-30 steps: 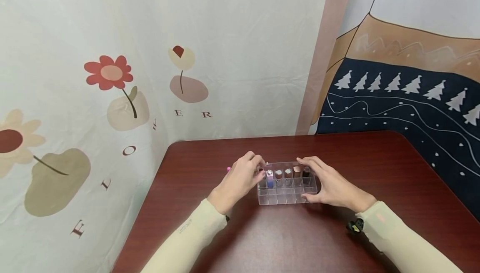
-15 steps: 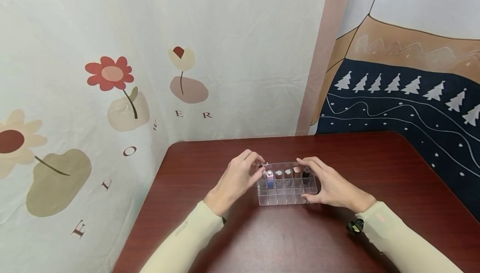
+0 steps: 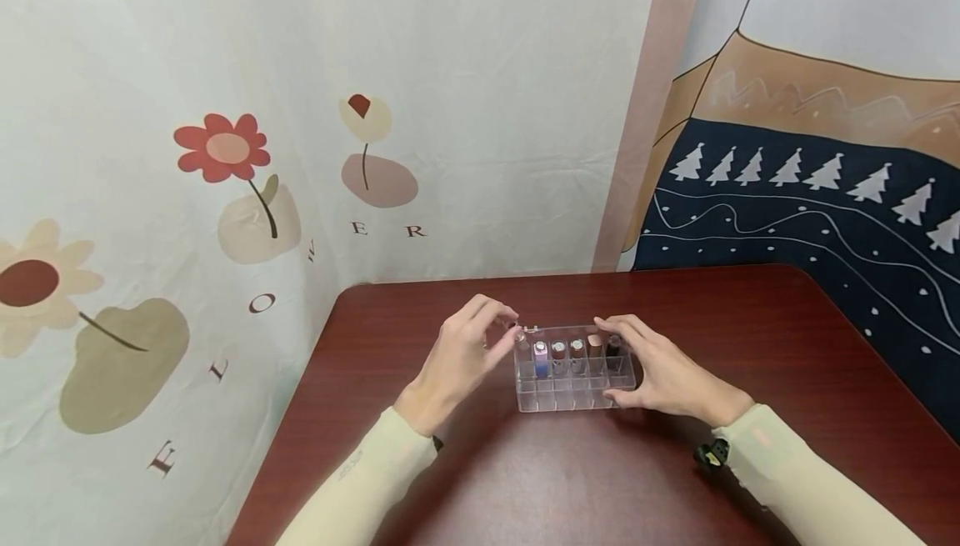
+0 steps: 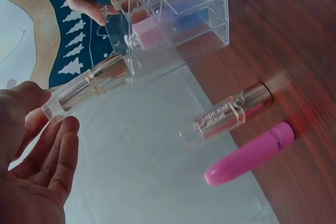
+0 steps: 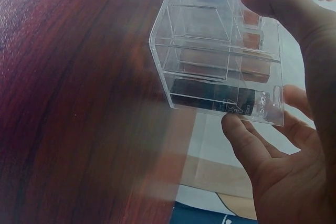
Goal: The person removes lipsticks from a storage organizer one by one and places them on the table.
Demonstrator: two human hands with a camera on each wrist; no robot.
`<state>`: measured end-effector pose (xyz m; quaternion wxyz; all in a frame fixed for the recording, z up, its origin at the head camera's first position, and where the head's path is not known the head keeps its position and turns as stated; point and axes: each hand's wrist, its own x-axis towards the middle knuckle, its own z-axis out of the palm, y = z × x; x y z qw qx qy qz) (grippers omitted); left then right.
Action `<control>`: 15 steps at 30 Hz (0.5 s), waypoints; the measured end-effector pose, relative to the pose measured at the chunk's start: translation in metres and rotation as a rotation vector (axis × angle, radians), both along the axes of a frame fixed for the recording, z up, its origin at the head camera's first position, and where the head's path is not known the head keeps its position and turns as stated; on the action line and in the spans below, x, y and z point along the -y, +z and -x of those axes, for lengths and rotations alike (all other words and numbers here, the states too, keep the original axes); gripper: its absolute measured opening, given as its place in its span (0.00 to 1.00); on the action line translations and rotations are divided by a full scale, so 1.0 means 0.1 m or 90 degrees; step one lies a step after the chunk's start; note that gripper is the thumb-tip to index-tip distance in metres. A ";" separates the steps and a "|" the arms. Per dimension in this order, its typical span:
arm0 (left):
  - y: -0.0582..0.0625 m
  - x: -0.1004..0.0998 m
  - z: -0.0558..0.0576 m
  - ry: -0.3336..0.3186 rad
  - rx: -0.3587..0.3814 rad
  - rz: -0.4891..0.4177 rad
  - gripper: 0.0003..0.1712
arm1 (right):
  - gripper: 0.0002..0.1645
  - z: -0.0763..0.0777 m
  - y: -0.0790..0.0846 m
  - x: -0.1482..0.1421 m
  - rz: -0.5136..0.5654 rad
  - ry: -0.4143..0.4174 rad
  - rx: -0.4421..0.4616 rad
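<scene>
My left hand (image 3: 459,354) is at the left end of a clear acrylic lipstick organizer (image 3: 573,396), thumb and fingers at the top of a lipstick tube. In the left wrist view that lipstick (image 4: 107,74) has a clear cap and gold-brown body; the fingers pinch its cap end, and its lower end meets the organizer's top edge. My right hand (image 3: 652,367) grips the organizer's right end, thumb in front and fingers behind. In the back row stand a pink-and-blue lipstick (image 3: 541,360), several brown tubes and a black lipstick (image 5: 210,97). The front compartments hold nothing.
Behind the organizer, in the left wrist view, a clear-capped lipstick (image 4: 226,119) with lettering and a bright pink tube (image 4: 249,153) stand upright on the dark red table (image 3: 600,479). Printed cloth (image 3: 495,112) hangs around the table's far and left sides.
My left hand has moved slightly left and up from the organizer's left end, uncovering its left compartment. The pink tube left of it has gone behind the hand. The right hand keeps its place.
</scene>
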<state>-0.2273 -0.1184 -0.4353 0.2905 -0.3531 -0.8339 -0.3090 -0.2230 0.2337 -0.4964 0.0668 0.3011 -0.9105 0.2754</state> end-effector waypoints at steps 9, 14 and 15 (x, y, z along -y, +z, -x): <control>0.05 0.19 -0.05 0.019 -0.005 -0.012 0.09 | 0.68 -0.01 0.02 0.01 -0.006 -0.001 -0.015; 0.07 0.32 -0.08 0.034 -0.020 -0.024 0.11 | 0.68 0.00 0.02 0.01 -0.007 -0.001 -0.016; 0.08 0.34 -0.09 0.036 -0.019 -0.025 0.11 | 0.68 0.00 0.02 0.01 -0.008 -0.001 -0.016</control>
